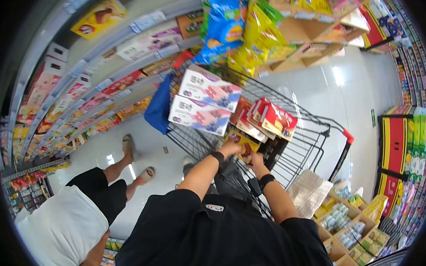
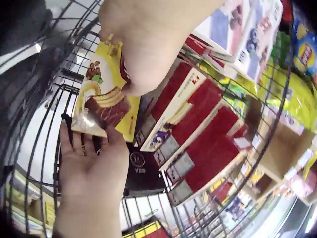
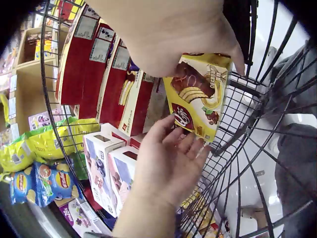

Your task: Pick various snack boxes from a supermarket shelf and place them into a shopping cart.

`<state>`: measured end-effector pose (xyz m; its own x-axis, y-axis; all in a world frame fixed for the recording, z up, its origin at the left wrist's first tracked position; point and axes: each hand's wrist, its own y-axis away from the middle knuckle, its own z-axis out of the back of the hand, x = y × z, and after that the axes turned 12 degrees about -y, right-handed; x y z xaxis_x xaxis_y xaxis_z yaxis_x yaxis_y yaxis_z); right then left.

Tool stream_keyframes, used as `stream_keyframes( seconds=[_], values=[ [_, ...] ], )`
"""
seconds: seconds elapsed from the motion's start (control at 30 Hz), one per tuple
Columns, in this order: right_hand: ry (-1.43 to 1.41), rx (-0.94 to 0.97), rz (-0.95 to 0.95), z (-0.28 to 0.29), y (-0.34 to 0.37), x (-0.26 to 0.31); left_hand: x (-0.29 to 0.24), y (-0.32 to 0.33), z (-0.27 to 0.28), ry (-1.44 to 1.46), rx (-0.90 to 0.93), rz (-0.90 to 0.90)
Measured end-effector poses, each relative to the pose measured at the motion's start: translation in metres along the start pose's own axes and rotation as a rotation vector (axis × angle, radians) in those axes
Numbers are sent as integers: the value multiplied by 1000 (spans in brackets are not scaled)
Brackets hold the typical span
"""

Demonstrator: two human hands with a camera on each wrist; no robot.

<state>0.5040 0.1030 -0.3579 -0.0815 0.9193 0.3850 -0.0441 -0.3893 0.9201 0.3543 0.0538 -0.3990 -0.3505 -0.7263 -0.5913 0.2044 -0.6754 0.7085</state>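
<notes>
Both hands hold a yellow and white snack box (image 1: 244,143) picturing a chocolate-coated layered cake, low inside a black wire shopping cart (image 1: 313,150). My left hand (image 1: 231,148) grips one end, with its thumb along the side in the right wrist view. At the opposite end, my right hand (image 1: 257,162) pinches the box, thumb on the printed face and fingers behind it. Several red snack boxes (image 2: 200,144) stand in a row beside it. A black box (image 2: 143,171) marked "YES" lies below. Two white-and-purple boxes (image 1: 200,115) with pink ice-bar pictures sit at the cart's far end.
Blue (image 1: 225,25) and yellow chip bags (image 1: 261,38) overlap the cart's far end, where a blue bag (image 1: 158,107) hangs. Stocked shelves (image 1: 124,56) line the left. Another person (image 1: 65,230) stands at lower left. Wooden bins (image 1: 338,222) are at lower right.
</notes>
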Motion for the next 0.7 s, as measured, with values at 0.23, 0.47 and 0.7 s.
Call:
stream_keyframes(
  seconds=[0.23, 0.47, 0.7],
  values=[
    [282, 31, 95, 34, -28, -25, -31, 73, 51, -378, 154, -345],
    [473, 115, 336, -14, 45, -3, -16, 137, 125, 82, 69, -315],
    [816, 212, 1069, -114, 157, 23, 32, 193, 189, 297, -235, -359]
  ],
)
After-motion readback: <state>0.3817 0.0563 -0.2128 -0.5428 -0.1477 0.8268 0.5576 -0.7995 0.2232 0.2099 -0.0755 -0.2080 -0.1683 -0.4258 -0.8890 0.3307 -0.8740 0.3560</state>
